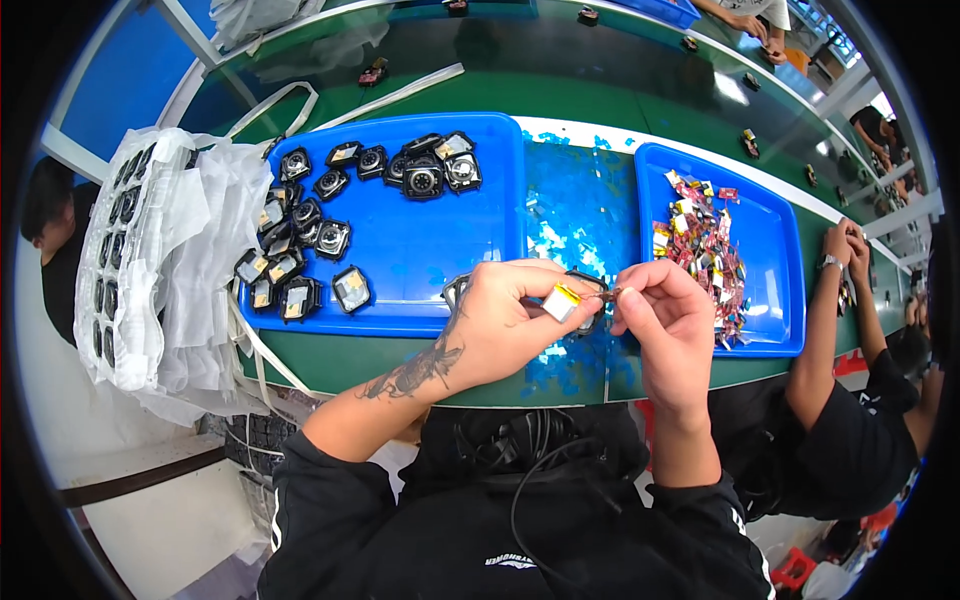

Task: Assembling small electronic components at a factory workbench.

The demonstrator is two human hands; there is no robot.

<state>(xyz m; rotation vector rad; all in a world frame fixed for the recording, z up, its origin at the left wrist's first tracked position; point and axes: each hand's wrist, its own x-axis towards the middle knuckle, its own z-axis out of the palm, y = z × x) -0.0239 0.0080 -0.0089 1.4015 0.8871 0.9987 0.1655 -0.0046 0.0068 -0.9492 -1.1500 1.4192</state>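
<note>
The left hand (505, 320) grips a small black housing (588, 300) with a yellow-striped silver cell (561, 302) on it; the right hand (665, 320) pinches its end. Both are just in front of the large blue tray (480, 200) of housings; the smaller tray (770, 230) of scraps lies beside it.

Garment: black long-sleeved top, both sleeves pushed up to about the elbow.
Sleeve trim: thin white stripes running down the outside of each sleeve, at the near left and near right.
Chest: small white printed mark, low centre.
Cable: thin black cord looping down the front.
Left forearm (420, 370): dark tattoo, ending near the wrist.
Hands: bare, no gloves.
</note>
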